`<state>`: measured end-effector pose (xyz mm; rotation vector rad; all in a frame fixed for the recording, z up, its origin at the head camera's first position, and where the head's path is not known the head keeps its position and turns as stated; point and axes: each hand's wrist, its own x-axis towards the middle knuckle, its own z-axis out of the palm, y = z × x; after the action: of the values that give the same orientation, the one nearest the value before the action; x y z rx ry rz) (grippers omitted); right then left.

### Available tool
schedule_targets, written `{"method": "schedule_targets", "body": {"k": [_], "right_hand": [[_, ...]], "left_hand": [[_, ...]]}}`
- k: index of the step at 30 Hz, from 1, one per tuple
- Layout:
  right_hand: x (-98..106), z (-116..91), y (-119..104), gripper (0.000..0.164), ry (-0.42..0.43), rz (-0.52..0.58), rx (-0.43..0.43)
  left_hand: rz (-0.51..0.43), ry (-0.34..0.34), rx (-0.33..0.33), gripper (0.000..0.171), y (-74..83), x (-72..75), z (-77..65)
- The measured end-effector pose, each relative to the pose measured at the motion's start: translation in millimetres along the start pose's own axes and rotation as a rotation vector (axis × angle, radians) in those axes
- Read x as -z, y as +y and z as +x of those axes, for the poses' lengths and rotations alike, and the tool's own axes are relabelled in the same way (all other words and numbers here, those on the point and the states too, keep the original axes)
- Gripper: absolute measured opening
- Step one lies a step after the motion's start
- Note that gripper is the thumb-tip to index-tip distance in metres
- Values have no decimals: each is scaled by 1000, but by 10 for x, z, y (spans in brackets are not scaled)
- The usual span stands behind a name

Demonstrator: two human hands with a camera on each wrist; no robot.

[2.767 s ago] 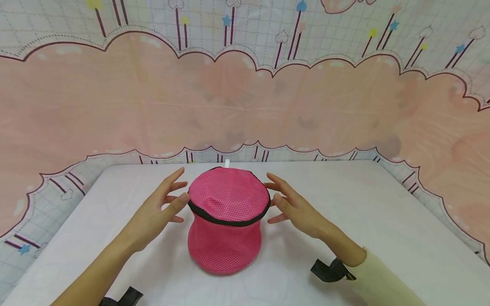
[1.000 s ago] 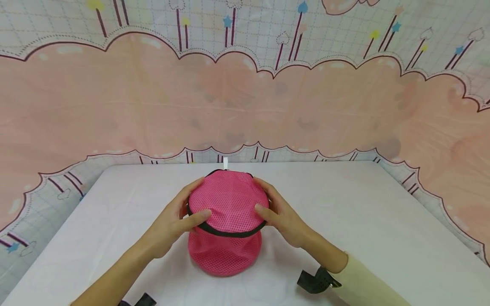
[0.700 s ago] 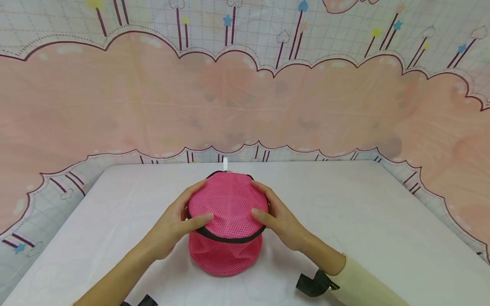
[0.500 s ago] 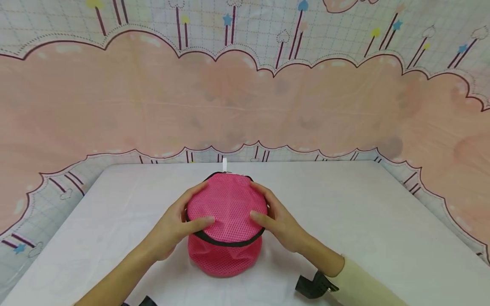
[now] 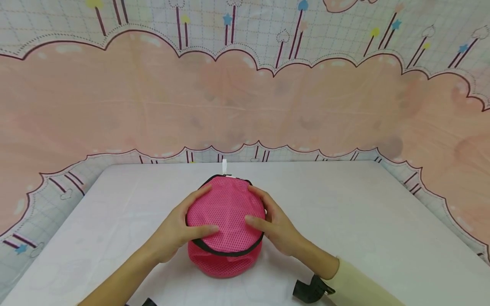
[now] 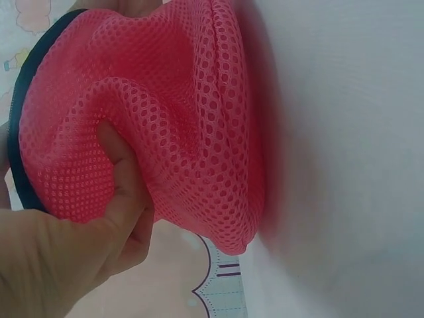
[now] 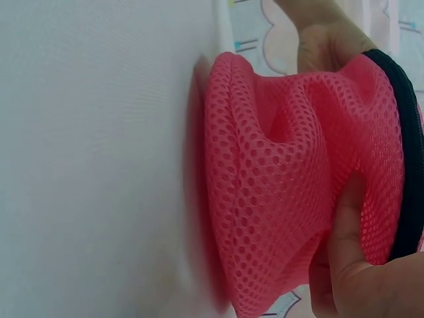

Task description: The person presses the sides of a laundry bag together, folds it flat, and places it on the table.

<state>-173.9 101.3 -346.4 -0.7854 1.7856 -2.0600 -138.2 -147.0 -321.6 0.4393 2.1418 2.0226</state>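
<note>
A round pink mesh laundry bag [image 5: 227,212] with a black zip rim stands on the white table, its top pressed low over the base. On its left side my left hand [image 5: 180,229] grips the rim, thumb lying on the top panel. From the right, my right hand [image 5: 279,225] holds it the same way, thumb also on top. The left wrist view shows the mesh side [image 6: 159,132] creased, with fingers of the left hand [image 6: 119,218] pushing into it. In the right wrist view, the mesh [image 7: 278,172] folds above the table near the fingers of the right hand [image 7: 344,245].
The white table [image 5: 363,221] spreads to both sides of the bag. A white tag [image 5: 224,166] sticks up behind the bag's rim. A printed cloth backdrop [image 5: 245,102] hangs behind the table. Black wrist mounts [image 5: 311,290] sit at the wrists.
Both hands were apart from the bag at first, then took hold of its rim. Since then they have pushed the top down and toward me, and the lower side has become shorter.
</note>
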Motion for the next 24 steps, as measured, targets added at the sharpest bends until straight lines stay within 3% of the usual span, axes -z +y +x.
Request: {"method": "schedule_targets", "body": {"k": [9, 24], "right_hand": [[-33, 9, 61, 74, 11, 53, 8], [-85, 27, 106, 75, 66, 95, -11]], "left_hand": [[-4, -1, 40, 87, -44, 4, 9], [-89, -31, 83, 91, -133, 22, 37]]}}
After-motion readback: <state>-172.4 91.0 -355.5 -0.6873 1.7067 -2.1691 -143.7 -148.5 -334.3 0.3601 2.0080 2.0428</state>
